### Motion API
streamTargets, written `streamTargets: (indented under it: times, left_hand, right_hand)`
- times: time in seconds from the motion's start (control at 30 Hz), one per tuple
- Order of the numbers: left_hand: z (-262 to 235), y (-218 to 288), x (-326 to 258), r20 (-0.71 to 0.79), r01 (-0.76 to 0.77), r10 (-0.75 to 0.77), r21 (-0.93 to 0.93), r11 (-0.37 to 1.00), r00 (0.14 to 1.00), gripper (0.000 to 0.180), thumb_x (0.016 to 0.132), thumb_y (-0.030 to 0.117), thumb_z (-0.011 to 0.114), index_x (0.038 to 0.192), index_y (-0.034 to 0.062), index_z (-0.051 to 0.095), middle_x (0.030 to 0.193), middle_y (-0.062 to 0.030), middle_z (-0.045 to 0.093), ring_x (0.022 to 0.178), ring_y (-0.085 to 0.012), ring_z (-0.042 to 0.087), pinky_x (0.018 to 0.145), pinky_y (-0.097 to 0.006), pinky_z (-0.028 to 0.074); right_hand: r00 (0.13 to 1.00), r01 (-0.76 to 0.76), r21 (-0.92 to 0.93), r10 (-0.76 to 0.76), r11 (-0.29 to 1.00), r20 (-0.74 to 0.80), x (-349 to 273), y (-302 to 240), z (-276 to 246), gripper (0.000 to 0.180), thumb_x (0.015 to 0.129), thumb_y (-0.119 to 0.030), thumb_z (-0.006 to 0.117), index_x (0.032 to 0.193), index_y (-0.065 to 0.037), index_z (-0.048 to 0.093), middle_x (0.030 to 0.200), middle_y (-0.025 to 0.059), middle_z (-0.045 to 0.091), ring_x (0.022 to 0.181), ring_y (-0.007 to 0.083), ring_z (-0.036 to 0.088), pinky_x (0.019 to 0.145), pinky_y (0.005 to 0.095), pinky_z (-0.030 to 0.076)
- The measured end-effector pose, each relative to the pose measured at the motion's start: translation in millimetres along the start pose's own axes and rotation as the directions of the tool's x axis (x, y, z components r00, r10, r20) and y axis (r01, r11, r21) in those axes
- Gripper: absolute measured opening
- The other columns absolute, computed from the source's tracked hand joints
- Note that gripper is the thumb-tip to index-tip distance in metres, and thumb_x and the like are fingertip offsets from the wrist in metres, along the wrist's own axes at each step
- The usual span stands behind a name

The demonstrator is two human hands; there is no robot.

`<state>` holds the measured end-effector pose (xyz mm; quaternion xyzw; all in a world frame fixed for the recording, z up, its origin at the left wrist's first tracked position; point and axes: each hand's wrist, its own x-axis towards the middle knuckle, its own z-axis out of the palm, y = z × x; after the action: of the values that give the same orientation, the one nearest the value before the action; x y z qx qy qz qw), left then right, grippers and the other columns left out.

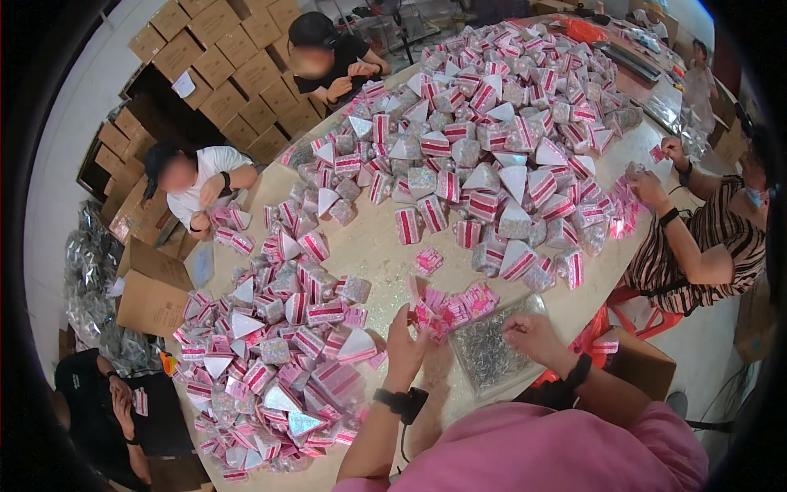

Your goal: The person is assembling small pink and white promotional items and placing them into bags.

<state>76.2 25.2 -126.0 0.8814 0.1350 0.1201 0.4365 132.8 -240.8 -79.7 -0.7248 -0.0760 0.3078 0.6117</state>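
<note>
My left hand (404, 351) is raised at the near edge of a loose pile of small pink printed cards (467, 305). Its thumb and fingers close on a pink card (425, 316) at the pile's left end. My right hand (534, 336) is over the right side of a clear shallow tray (537, 305) full of small silvery metal pieces (496, 348), too fine to make out singly. The fingers of that hand are bent together in a pinch, and whatever is between them is hidden. Farther off lies a small separate stack of pink cards (428, 261).
Clear-wrapped, wedge-shaped packs with pink-and-white bands form a large heap (492, 148) across the far table and another heap (279, 361) at my left. Several people handle similar pieces around the table (393, 279). Cardboard boxes (238, 74) are stacked behind; an open carton (639, 365) stands at my right.
</note>
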Motion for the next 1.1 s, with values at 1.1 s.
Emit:
streamTargets:
  times: [1.1]
  left_hand:
    - [-17.9, 31.0, -14.5, 0.509, 0.493, -0.110, -0.858, -0.146, 0.854, 0.057, 0.081, 0.022, 0.050, 0.131, -0.0047, 0.042, 0.120, -0.0200, 0.058, 0.093, -0.0262, 0.061, 0.071, -0.030, 0.052]
  right_hand:
    - [0.986, -0.063, 0.416, -0.009, 0.907, 0.168, 39.3, -18.4, 31.8, 0.006, 0.088, -0.006, 0.060, 0.092, -0.002, 0.058, 0.087, 0.0077, 0.063, 0.070, 0.0145, 0.063, 0.055, 0.0247, 0.048]
